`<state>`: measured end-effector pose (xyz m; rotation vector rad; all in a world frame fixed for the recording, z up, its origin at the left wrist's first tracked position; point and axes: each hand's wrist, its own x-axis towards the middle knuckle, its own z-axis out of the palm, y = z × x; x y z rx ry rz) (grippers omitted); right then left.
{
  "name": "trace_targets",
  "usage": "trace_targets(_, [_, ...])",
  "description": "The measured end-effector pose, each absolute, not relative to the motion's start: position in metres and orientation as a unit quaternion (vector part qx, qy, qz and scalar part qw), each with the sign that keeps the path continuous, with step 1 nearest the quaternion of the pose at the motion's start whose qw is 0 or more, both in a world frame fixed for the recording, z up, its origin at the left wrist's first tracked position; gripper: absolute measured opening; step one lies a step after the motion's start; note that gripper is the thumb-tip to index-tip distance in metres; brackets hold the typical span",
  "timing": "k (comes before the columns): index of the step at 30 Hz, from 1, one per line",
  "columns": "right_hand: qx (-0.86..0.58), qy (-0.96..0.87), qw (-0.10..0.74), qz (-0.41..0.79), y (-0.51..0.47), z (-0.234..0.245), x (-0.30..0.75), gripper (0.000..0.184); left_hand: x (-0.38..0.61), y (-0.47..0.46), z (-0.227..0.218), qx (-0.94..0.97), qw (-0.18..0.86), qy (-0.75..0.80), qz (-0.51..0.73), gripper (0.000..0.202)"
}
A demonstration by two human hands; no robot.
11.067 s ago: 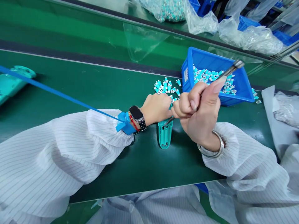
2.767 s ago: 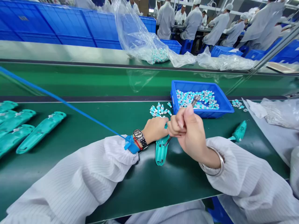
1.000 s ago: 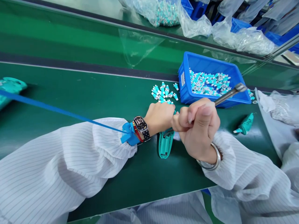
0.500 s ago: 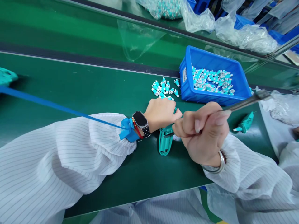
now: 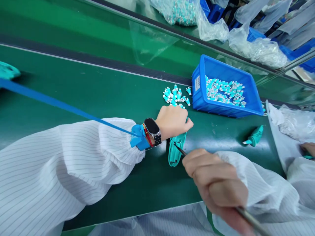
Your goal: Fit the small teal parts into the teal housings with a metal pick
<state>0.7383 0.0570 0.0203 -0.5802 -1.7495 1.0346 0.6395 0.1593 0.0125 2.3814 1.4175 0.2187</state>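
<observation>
My left hand (image 5: 172, 123) rests with its fingers curled over the top of a teal plastic housing (image 5: 176, 152), which lies on the green belt; its upper end is hidden under my fingers. My right hand (image 5: 214, 183) sits lower, near my sleeve, shut around a slim metal tool (image 5: 248, 218). The tool's fine dark tip reaches the housing's upper edge, and its handle runs down to the lower right. Just above my left fingers lies a loose pile of small teal-and-white parts (image 5: 174, 95).
A blue plastic bin (image 5: 197, 95) full of the same parts stands to the right of the pile. A second teal piece (image 5: 254, 136) lies further right. A co-worker's hand (image 5: 308, 149) shows at the right edge. A blue strap (image 5: 61, 106) runs from my left wrist. Plastic bags lie beyond the belt.
My right hand has dropped toward me and away from my left hand, and the tool has swung so its handle points lower right. The left hand stays on the housing.
</observation>
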Motion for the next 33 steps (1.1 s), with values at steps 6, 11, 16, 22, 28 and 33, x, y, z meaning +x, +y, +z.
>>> trace_targets(6, [-0.159,-0.809,0.484,0.292,0.049,0.028,0.728,0.037,0.638,0.159,0.012,0.85,0.156,0.494,0.097,0.038])
trace_targets(11, [-0.015,-0.886,0.437,0.157,0.056,0.017,0.722,0.043,0.638,0.158,0.014,0.851,0.138,0.498,0.091,0.037])
trace_targets(16, [-0.025,-0.897,0.431,0.091,0.055,0.014,0.719,0.049,0.639,0.158,0.015,0.85,0.138,0.502,0.084,0.039])
trace_targets(22, [-0.008,-0.863,0.492,0.114,0.066,0.012,0.718,0.048,0.638,0.159,0.013,0.848,0.14,0.505,0.083,0.039])
trace_targets(28, [-0.031,-0.863,0.442,0.242,0.078,0.035,0.73,0.042,0.638,0.158,0.013,0.844,0.136,0.511,0.086,0.038])
trace_targets(33, [-0.056,-0.77,0.546,0.324,0.092,0.038,0.729,0.042,0.638,0.157,0.012,0.846,0.139,0.507,0.092,0.038])
